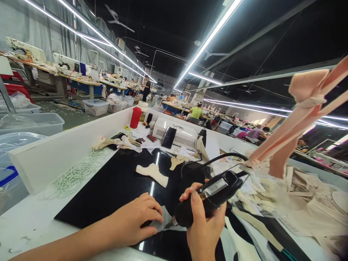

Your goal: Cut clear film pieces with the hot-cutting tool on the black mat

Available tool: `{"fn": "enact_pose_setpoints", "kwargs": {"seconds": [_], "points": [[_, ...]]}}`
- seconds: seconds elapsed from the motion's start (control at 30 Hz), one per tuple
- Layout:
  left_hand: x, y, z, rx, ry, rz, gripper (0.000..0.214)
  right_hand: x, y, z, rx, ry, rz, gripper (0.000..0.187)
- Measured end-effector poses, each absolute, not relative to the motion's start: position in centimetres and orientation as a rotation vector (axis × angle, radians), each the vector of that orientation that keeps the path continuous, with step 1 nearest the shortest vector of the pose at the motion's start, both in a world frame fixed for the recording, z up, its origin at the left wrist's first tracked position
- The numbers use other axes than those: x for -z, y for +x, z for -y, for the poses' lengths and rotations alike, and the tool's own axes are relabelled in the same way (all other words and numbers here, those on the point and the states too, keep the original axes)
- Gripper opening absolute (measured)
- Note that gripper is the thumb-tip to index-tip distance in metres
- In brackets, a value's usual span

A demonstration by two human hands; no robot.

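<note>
My right hand (205, 221) is wrapped around a black corded hand-held power tool (209, 197) with a silver metal plate on its side. The tool's narrow metal tip (171, 222) points down and left at the board. My left hand (138, 217) rests on the shiny black board (108, 192), its fingers curved and the thumb apart from them, just left of the tip. A small greyish patch shows between the fingers and the tip; I cannot tell what it is. Beyond the hands, a cream fabric piece (153, 174) lies on the board.
Green cord (76, 177) is heaped at the left. A white ventilated case (176, 132), phone (169, 137) and red cup (135, 117) stand at the back. Peach fabric strips (295, 119) hang at right above piled beige fabric (312, 203). A white partition (73, 145) edges the table.
</note>
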State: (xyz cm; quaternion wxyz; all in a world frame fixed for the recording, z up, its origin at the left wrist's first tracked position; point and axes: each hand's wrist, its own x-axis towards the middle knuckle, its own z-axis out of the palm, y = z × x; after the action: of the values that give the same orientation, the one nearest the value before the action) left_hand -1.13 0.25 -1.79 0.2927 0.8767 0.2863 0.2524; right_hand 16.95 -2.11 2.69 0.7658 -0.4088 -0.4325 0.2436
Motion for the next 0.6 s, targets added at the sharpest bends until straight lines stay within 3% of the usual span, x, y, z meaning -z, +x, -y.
{"fn": "enact_pose_setpoints", "kwargs": {"seconds": [0.33,0.6], "points": [[1.9,-1.2,-0.3,-0.68,2.347,-0.746,0.029,-2.7,17.2,2.2,-0.5,-0.923,0.98,0.032],[0.5,-1.7,-0.2,-0.563,2.297,-0.73,0.04,-3.1,17.4,2.1,-0.537,-0.937,0.883,0.04]]}}
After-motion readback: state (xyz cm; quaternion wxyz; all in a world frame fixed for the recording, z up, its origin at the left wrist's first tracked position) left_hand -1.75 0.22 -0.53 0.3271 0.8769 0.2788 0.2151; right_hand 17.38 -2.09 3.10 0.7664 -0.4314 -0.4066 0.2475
